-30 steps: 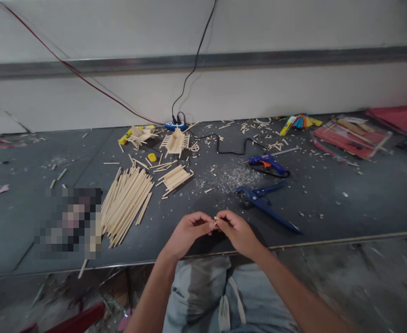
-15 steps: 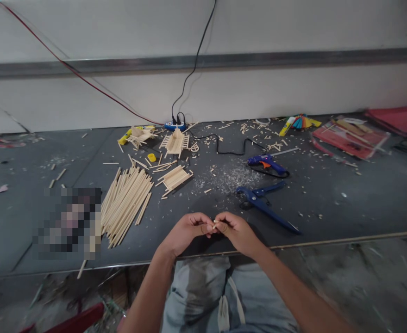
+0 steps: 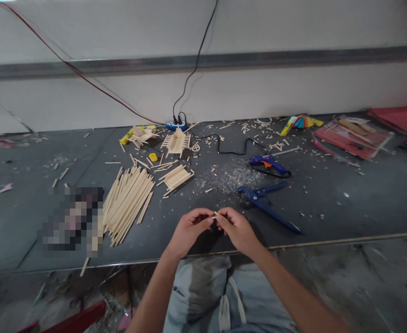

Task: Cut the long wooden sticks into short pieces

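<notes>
My left hand (image 3: 193, 230) and my right hand (image 3: 236, 229) meet above the table's front edge, fingertips almost touching. Pinched between them are small pale wooden stick pieces (image 3: 215, 216), partly hidden by the fingers. Just beyond lies a small flat wooden stick frame (image 3: 175, 179). To the left is a pile of long wooden sticks (image 3: 128, 203). A blue pipe cutter (image 3: 264, 203) rests to the right of my right hand, its handles spread. Behind it a blue glue gun (image 3: 267, 163) with an orange trigger lies on its side.
Two stick-built models (image 3: 178, 142) stand near a blue power strip (image 3: 176, 125) at the wall. A black cord (image 3: 231, 153) crosses the table. Yellow glue tubes (image 3: 288, 126), a yellow cap (image 3: 153, 157) and red plastic packets (image 3: 354, 138) lie about. White shavings and stick offcuts are scattered around.
My hands have risen slightly, and the fingertips have shifted on the small stick pieces, which now show a little more between them. The things on the table have stayed in place.
</notes>
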A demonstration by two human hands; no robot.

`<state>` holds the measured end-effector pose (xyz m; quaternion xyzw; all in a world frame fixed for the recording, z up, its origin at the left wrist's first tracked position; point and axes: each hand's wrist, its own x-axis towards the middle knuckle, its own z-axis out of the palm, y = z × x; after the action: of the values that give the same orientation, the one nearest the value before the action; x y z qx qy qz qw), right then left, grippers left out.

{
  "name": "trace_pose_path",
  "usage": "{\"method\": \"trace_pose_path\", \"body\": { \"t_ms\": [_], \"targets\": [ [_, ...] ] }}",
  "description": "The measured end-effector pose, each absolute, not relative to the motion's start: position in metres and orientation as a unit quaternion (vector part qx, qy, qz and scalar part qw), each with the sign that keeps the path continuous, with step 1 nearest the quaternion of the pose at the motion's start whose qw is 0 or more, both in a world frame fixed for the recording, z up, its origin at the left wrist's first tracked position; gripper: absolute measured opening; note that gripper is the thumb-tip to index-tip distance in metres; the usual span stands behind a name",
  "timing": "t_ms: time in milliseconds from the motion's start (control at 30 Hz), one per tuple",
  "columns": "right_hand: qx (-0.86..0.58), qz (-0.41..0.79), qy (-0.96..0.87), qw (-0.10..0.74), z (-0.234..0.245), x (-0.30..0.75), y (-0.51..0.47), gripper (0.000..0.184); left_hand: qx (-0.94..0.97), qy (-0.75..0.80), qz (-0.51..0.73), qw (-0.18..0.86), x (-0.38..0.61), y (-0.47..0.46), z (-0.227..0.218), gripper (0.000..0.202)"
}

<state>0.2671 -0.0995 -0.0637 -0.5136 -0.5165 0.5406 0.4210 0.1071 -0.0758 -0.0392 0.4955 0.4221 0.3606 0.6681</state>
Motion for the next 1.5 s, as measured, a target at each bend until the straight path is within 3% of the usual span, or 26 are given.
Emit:
{"method": "trace_pose_path", "body": {
  "t_ms": [567,867,1033,1200,1500],
  "targets": [
    [-0.543,0.459,-0.589,0.383,-0.055,0.265,-0.101,0.026,0.538,0.505,0.366,0.566,0.116,-0.081,-0.04,0.026],
    [-0.524,0.494,-0.558,0.413,-0.057,0.263,-0.1,0.024,0.545,0.502,0.395,0.543,0.117,-0.088,-0.037,0.022],
    [-0.556,0.407,-0.535,0.489,-0.059,0.264,-0.1,0.021,0.511,0.565,0.469,0.447,0.115,-0.091,-0.045,0.023],
    [-0.508,0.444,-0.599,0.431,-0.053,0.266,-0.1,0.032,0.642,0.543,0.428,0.331,0.116,-0.098,-0.042,0.018],
    [-0.525,0.469,-0.562,0.435,-0.059,0.266,-0.098,0.034,0.778,0.415,0.411,0.232,0.118,-0.101,-0.049,0.023]
  ]
}}
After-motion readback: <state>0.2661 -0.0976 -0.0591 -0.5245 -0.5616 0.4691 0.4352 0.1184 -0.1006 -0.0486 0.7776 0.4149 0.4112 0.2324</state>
